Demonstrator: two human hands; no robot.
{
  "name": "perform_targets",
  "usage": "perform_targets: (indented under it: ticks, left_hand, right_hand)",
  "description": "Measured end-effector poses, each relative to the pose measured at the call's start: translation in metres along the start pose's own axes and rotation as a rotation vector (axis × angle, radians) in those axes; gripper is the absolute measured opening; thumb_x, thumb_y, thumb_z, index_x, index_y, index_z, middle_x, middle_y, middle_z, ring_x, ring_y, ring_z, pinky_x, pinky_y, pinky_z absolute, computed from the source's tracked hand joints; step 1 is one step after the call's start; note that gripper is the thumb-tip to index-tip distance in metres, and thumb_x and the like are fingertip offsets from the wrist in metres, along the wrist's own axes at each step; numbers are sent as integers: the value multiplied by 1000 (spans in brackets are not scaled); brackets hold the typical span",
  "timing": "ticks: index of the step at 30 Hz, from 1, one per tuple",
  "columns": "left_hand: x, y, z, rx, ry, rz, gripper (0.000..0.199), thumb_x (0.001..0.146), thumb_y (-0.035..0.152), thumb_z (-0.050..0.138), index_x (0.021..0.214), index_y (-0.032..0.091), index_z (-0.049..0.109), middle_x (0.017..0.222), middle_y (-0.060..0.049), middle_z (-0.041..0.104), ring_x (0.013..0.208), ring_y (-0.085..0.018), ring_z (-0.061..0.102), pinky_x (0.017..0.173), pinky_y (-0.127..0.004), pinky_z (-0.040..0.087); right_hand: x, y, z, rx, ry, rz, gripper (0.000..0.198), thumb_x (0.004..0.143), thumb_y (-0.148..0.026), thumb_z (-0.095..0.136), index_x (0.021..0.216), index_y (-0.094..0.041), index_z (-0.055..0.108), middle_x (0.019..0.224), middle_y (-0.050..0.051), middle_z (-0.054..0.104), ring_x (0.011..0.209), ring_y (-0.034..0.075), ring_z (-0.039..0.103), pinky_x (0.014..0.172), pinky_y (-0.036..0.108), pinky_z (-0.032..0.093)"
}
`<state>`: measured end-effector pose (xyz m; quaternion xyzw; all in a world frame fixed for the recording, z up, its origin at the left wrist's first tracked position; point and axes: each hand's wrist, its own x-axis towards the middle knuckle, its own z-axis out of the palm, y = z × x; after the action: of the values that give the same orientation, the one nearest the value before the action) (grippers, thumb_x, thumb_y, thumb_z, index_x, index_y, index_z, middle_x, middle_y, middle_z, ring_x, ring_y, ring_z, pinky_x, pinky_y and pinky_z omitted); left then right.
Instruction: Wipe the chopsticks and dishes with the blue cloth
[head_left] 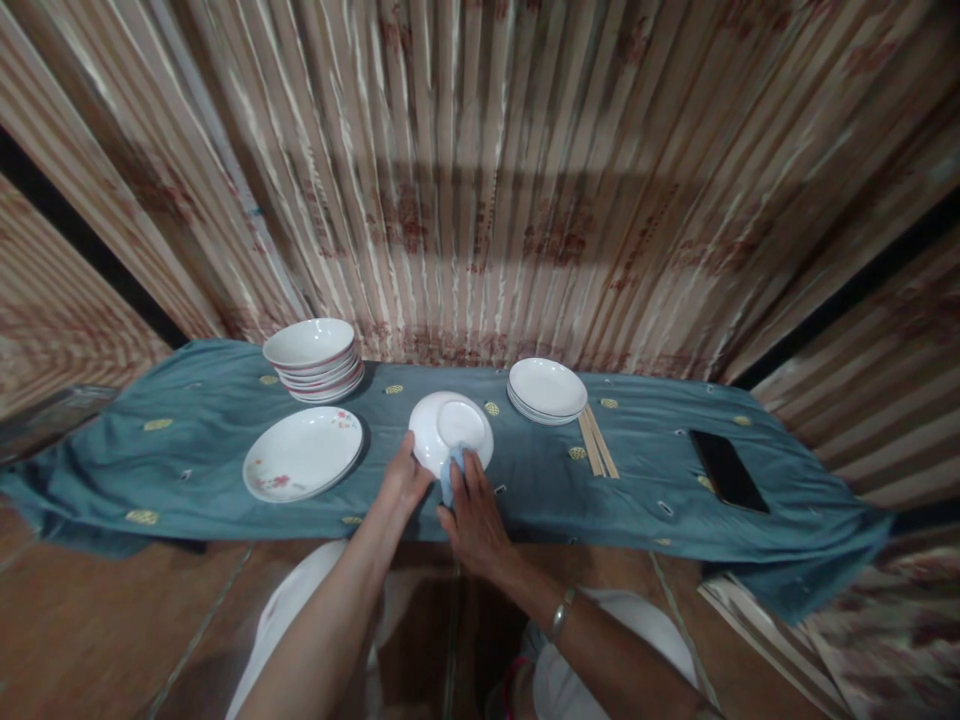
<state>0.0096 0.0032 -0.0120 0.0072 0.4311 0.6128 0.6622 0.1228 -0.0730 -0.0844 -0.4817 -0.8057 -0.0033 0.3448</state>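
Observation:
A white bowl [431,425] is tilted with its underside and round foot ring toward me, above the front middle of the cloth-covered table. My left hand [405,475] grips its left lower edge. In my right hand [474,512] is a light blue cloth [448,480], pressed against the bowl's underside near the foot ring. A metal bangle circles my right wrist. The fingers of my left hand behind the bowl are hidden.
At the left stand a stack of white bowls [311,345] and flowered oval plates [304,452]. Right of the bowl are stacked small plates [547,388], wooden chopsticks [598,445] and a black phone [727,470]. A teal tablecloth [420,375] covers the table; a striped curtain [480,200] hangs behind.

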Motion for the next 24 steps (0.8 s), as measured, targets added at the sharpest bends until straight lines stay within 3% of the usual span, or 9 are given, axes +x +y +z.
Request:
perform_targets:
  ticks: [5,8,13,19,24]
  left_hand:
    - [-5,0,1,-35,-66,10,34,95,21,42,117,6,62,81,-10,72,68,-17,67,70,-27,56]
    - [-7,-1,1,-4,-107,22,24,90,19,50,100,6,67,78,-10,72,68,-17,67,70,-26,55]
    - [-11,-4,0,58,-205,159,7,77,15,64,73,11,68,68,-4,69,60,-12,62,68,-22,51]
    - [-19,-5,1,138,-345,232,16,61,22,78,72,13,70,68,-1,70,63,-12,62,70,-24,48]
    - [-21,-6,4,168,-372,214,21,60,25,80,73,11,70,69,-5,72,65,-16,65,71,-27,50]
  right_hand:
    - [14,-4,-7,-77,-86,-31,63,89,-25,55,145,-12,32,153,20,29,144,32,20,105,50,37]
    - [29,-3,-12,-127,-78,-49,55,90,-25,54,142,-17,40,152,15,34,144,30,22,104,46,36]
    - [53,-2,-24,-171,-20,-67,48,94,-24,47,141,-20,42,153,13,33,144,30,20,102,44,35]
    - [77,1,-43,-168,15,-38,46,96,-23,40,142,-20,42,155,11,31,146,27,14,106,44,29]
    - [92,11,-53,-134,73,51,44,97,-25,35,141,-20,43,154,10,33,145,26,16,110,47,21]
